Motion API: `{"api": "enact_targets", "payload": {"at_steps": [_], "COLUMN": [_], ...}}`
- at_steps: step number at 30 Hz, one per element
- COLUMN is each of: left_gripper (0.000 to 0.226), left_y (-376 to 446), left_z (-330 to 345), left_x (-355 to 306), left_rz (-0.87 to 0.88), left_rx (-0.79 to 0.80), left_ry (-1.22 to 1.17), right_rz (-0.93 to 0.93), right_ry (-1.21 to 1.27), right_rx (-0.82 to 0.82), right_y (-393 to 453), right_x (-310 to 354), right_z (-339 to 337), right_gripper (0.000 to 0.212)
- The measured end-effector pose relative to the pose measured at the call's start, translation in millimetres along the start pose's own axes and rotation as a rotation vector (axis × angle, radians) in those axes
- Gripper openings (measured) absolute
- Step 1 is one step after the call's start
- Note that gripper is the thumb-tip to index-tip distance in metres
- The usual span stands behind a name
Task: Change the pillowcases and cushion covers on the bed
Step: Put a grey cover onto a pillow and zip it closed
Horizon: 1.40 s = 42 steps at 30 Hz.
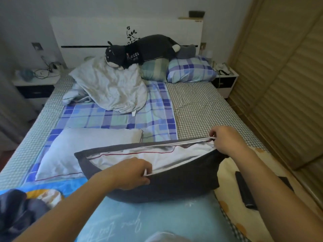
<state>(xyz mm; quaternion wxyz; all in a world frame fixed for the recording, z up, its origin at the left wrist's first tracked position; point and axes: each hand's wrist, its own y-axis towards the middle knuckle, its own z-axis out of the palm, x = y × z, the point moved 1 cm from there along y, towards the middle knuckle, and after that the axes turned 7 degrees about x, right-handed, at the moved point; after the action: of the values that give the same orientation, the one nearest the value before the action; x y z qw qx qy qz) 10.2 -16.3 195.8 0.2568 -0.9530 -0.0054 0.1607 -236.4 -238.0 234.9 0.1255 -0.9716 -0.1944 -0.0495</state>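
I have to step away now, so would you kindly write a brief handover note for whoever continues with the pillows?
Left hand: pinches the near edge of the dark grey pillowcase opening.
Right hand: grips the far edge at the right corner.
The white pillow with red piping sits inside the case, opening still gaping.
A bare white pillow lies flat to the left; a crumpled white cover lies near the head; two checked pillows remain at the headboard under a plush dog.
Left: close this case, then do the others.
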Motion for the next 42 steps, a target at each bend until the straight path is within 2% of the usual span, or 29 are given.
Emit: {"api": "enact_targets", "payload": {"at_steps": [2,5,8,11,13,16,19,21,23,25,27,28,29,30,31,33,35,38,39,42], "left_gripper": [0.016,0.020,0.006,0.014,0.012,0.020,0.023,0.024,0.020,0.018,0.016,0.012,0.005,0.010,0.017,0.013,0.012,0.029,0.034,0.041], "left_y": [-17,-35,-51,-59,-59,-64,-82,-93,-99,-102,-105,-108,-111,-113,-114,-111,-106,-97,-97,-97], "left_z": [9,31,47,65,74,85,97,102,101,96,89,81,72,65,64,66,68,70,70,66], "left_x": [5,27,41,30,17,16,17,18,20,32,53,60,65,67,67,56,41,39,41,44], "left_rz": [-0.024,-0.103,-0.094,0.047,0.097,0.073,0.140,0.217,0.227,0.090,-0.064,-0.139,-0.159,-0.139,-0.070,0.087,0.140,0.138,0.141,0.165], "left_rx": [0.042,-0.017,-0.187,-0.373,-0.416,-0.453,-0.371,-0.297,-0.169,-0.044,-0.015,-0.044,-0.158,-0.295,-0.421,-0.663,-0.803,-0.819,-0.809,-0.729], "left_ry": [0.086,0.349,0.272,0.245,0.231,0.240,0.175,0.194,0.197,0.224,0.370,0.405,0.430,0.431,0.382,0.237,0.238,0.292,0.282,0.226], "right_rz": [-0.114,-0.289,-0.397,-0.522,-0.594,-0.603,-0.600,-0.593,-0.644,-0.708,-0.712,-0.706,-0.697,-0.684,-0.658,-0.583,-0.531,-0.459,-0.429,-0.334], "right_ry": [-0.211,-0.460,-0.341,-0.188,-0.171,-0.172,-0.241,-0.308,-0.365,-0.348,-0.282,-0.263,-0.254,-0.244,-0.236,-0.245,-0.270,-0.349,-0.388,-0.359], "right_rx": [0.085,0.162,0.173,0.217,0.208,0.132,-0.037,-0.040,0.047,0.204,0.341,0.356,0.334,0.278,0.206,0.091,0.127,0.380,0.371,0.126], "right_y": [-5,-15,-18,-19,-16,-6,1,3,1,-6,-12,-14,-16,-16,-14,-8,0,3,3,3], "right_x": [8,32,70,116,140,155,152,152,154,153,147,144,141,139,137,131,119,93,87,79], "right_z": [7,23,33,43,61,85,90,87,87,83,80,80,82,83,83,80,71,52,48,44], "right_gripper": [0.043,0.050,0.042,0.033,0.034,0.040,0.034,0.033,0.040,0.054,0.064,0.063,0.057,0.050,0.042,0.035,0.038,0.050,0.049,0.030]}}
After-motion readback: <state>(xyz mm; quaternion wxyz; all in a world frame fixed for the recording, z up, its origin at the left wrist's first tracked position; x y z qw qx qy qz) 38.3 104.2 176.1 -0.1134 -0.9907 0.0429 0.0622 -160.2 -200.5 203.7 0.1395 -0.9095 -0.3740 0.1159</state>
